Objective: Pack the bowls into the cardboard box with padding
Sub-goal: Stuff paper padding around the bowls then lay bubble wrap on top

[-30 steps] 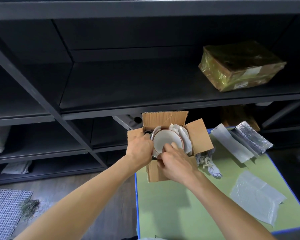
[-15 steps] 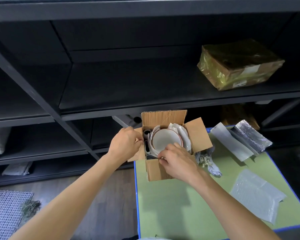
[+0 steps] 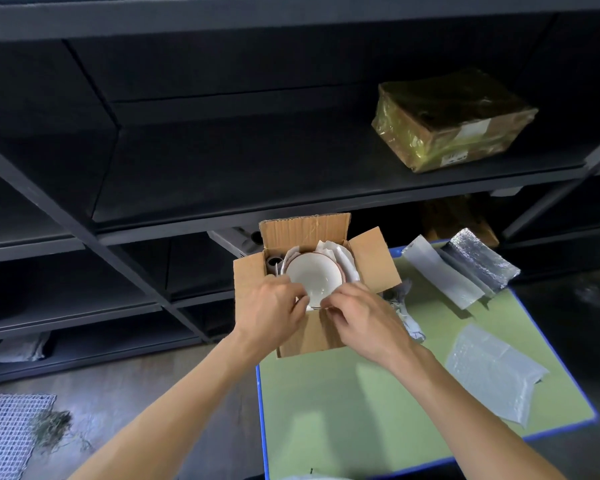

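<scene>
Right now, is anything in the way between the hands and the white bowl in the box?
No, nothing visible. The left hand and the right hand are at the near rim of the bowl, and the flaps of the cardboard box stand open.

We see a dark metal shelving rack (image 3: 257, 168) filling the background. On its middle shelf, toward the right end, sits 1 parcel (image 3: 454, 123) wrapped in yellowish film with a white label. Under that shelf a brown box (image 3: 454, 216) sits in shadow. On the rack's lowest left shelf lies a pale bag (image 3: 18, 349). In front of the rack stands a green table (image 3: 343, 410) edged in blue. Left of it on the wooden floor (image 3: 153, 375), below the rack, lie 1 white mesh mat (image 3: 7, 434) and a clump of dry grass (image 3: 51, 427).
</scene>
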`<act>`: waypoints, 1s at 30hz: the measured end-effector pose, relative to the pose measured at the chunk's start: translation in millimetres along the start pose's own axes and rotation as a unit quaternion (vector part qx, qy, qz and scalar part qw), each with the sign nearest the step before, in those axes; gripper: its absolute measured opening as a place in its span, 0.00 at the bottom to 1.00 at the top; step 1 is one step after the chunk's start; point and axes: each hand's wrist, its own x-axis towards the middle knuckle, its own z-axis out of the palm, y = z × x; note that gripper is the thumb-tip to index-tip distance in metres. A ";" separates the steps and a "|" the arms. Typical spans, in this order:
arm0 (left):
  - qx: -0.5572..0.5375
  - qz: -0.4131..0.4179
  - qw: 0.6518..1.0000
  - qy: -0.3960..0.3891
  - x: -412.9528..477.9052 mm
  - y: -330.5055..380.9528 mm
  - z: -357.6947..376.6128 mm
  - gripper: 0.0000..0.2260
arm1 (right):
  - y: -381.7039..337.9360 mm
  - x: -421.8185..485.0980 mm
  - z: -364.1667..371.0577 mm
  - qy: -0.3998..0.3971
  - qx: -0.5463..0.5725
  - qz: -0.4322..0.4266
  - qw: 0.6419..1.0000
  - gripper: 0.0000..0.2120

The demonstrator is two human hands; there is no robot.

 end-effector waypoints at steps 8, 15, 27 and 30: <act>-0.027 0.082 0.996 -0.029 8.5 75.3 30.3 0.10 | 61.7 -48.2 -25.4 -0.016 -0.040 0.060 0.997 0.09; -0.035 0.119 0.989 -0.076 18.3 138.9 76.9 0.11 | 143.6 -95.8 -36.7 -0.088 -0.049 0.160 0.982 0.14; 0.004 0.052 0.985 -0.164 76.3 188.3 140.5 0.15 | 255.5 -70.1 -56.3 0.015 -0.072 0.248 0.966 0.19; 0.006 0.029 0.987 -0.157 82.2 190.0 147.3 0.15 | 270.0 -45.3 -46.2 -0.021 -0.117 0.255 0.960 0.19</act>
